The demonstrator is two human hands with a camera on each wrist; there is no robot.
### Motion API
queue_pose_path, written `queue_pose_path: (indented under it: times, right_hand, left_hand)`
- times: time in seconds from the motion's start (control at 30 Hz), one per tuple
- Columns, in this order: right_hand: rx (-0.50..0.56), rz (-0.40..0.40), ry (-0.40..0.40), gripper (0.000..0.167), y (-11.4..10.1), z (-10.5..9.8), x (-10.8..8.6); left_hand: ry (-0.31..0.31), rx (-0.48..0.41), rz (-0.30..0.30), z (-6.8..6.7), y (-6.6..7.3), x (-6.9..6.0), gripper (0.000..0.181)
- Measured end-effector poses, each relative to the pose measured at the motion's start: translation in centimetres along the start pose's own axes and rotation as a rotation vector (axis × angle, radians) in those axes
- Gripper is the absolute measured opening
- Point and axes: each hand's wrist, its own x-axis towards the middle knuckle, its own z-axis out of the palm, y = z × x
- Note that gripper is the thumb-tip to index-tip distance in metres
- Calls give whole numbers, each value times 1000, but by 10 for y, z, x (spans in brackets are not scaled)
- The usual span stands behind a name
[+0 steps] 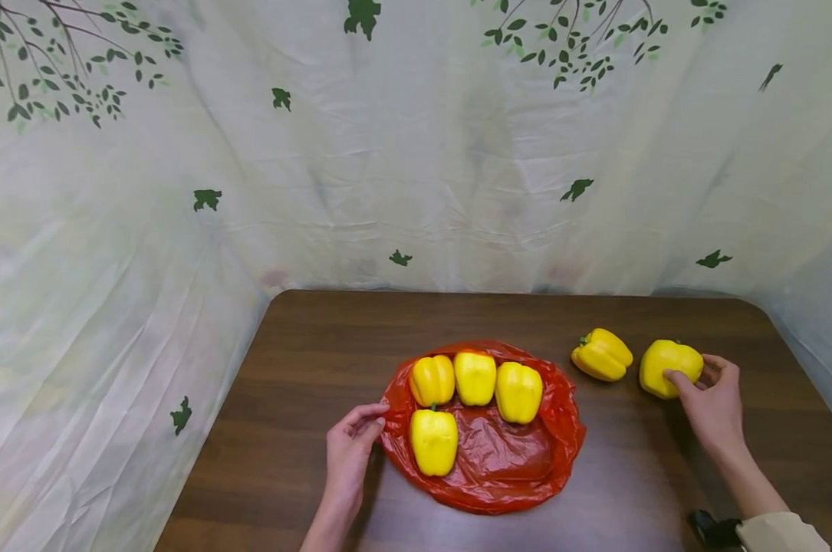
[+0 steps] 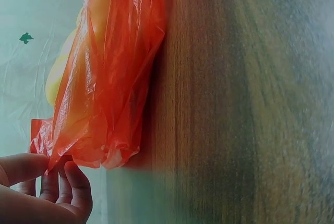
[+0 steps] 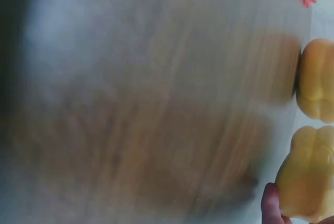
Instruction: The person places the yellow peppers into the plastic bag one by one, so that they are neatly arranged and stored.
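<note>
A red plastic bag point(image 1: 505, 460), its mouth spread wide, lies on the table with several yellow bell peppers point(image 1: 434, 442) in it. My left hand point(image 1: 350, 448) pinches the bag's left rim between thumb and fingers; the left wrist view shows the thin red film point(image 2: 120, 67) at the fingertips. Over on the right, my right hand point(image 1: 712, 402) grips another yellow bell pepper point(image 1: 664, 364), thumb on its near side and fingers behind it. In the right wrist view this pepper point(image 3: 308, 166) is cut off by the frame edge.
One loose yellow bell pepper point(image 1: 602, 355) lies on its side between the bag and the gripped pepper. The dark wooden table point(image 1: 298, 360) has rounded far corners. A pale curtain point(image 1: 422, 169) with leaf prints hangs behind and beside it.
</note>
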Motion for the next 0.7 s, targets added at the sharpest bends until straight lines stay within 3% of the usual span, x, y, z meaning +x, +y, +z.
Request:
queue_pose_path:
  times: [0.27,0.7]
  right_hand:
    - [45,-49,69,62,-9,-2,-17]
    - [81,-230,64,61,-20,11,-51]
  left_hand:
    - [0,19,-22,1,2,-1,21]
    - [-1,10,-6,2,0,1,21]
